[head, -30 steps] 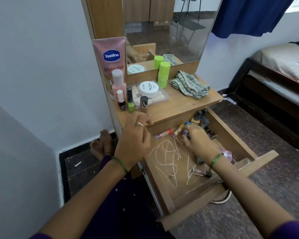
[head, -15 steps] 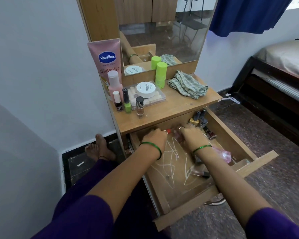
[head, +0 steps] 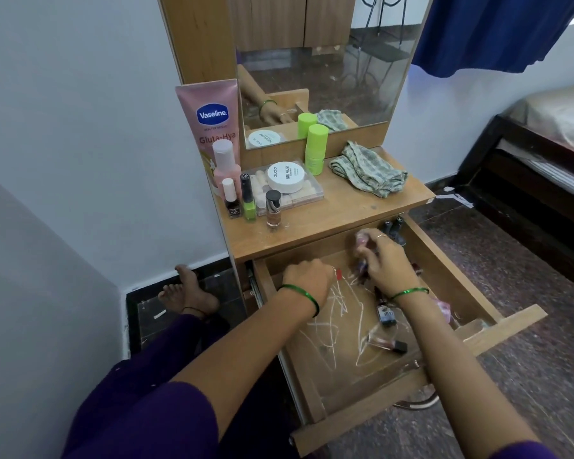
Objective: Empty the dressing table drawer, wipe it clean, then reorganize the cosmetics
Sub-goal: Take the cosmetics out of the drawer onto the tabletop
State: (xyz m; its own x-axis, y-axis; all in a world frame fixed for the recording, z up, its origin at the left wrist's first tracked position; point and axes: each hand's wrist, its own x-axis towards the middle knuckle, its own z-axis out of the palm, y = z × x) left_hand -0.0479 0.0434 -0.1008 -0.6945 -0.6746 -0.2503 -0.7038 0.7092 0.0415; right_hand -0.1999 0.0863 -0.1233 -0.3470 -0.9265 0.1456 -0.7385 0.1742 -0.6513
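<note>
Reaching into the open drawer (head: pixel 444 279) with both hands, I see its wooden floor is marked with many pale scratchy lines and is mostly bare in the middle. The drawer is pulled far out from under the dressing table top (head: pixel 355 210), toward 5 o'clock.

My left hand (head: pixel 307 279) is at the back left of the drawer, fingers curled down and closed; a small red thing shows at its knuckles, but I cannot tell if I pinch it. My right hand (head: pixel 386 263) is at the back middle, fingers bunched together around some small blurred cosmetics; what exactly they are I cannot tell.

Inside the drawer, a small dark bottle (head: pixel 385 313) lies just beside my right wrist, at 6 o'clock from the hand. A clear tube with black cap (head: pixel 386 344) lies nearer the front. Some dark-capped bottles (head: pixel 393 226) stand in the far corner, at 12 o'clock from my right hand.

On the table top, a clear plastic box (head: pixel 299 195) holds pale pieces, and a white nail polish jar (head: pixel 285 177) sits on its lid. Before the box stand three nail polish bottles: dark (head: pixel 231 202), green (head: pixel 248 203), brown (head: pixel 273 210). Behind are a pink Vaseline tube (head: pixel 212 120), a pink bottle (head: pixel 225 164) and a lime green bottle (head: pixel 315 149). A checked cloth (head: pixel 368 170) lies crumpled at 3 o'clock from the box.
</note>
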